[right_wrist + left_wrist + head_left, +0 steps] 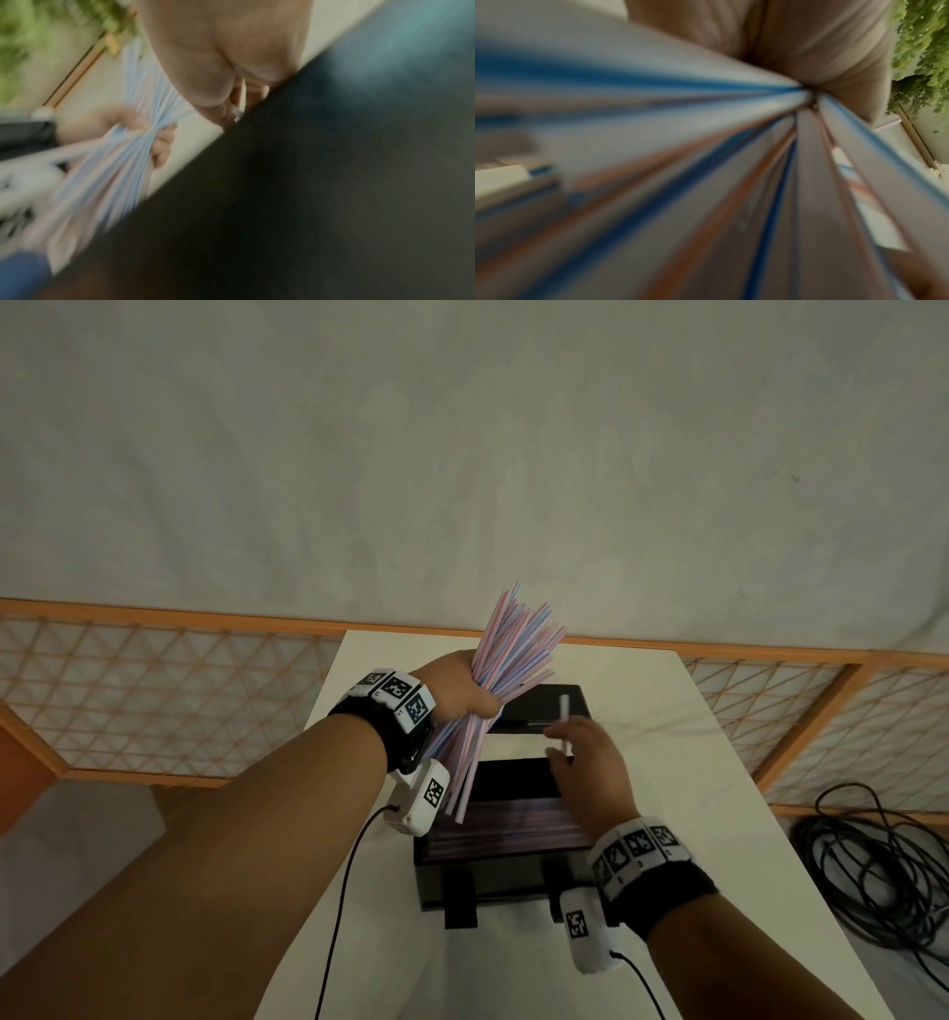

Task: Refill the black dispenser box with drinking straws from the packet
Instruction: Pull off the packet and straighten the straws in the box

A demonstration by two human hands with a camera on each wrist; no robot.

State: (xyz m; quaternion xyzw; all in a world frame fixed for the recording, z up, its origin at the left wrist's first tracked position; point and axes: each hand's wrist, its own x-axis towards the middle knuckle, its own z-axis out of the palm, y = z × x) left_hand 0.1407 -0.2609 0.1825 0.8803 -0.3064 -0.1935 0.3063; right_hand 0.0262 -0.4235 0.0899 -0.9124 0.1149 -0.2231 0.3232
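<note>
The black dispenser box [436,880] stands on the white table [693,788], its lid [544,706] swung open toward the back. Striped straws [503,819] lie flat inside it. My left hand [470,695] grips a thick bundle of pink and blue striped straws [513,639], slanted above the box's left side. The same bundle fills the left wrist view [654,162], blurred. My right hand [565,747] hovers over the box's back edge and pinches a single white straw [565,708], held upright. The right wrist view is blurred, showing the box [334,182].
The narrow table ends close on both sides of the box. A tangle of black cables [873,865] lies on the floor at the right. An orange lattice fence [154,690] runs behind the table. Thin wires [339,891] trail from both wrist cameras.
</note>
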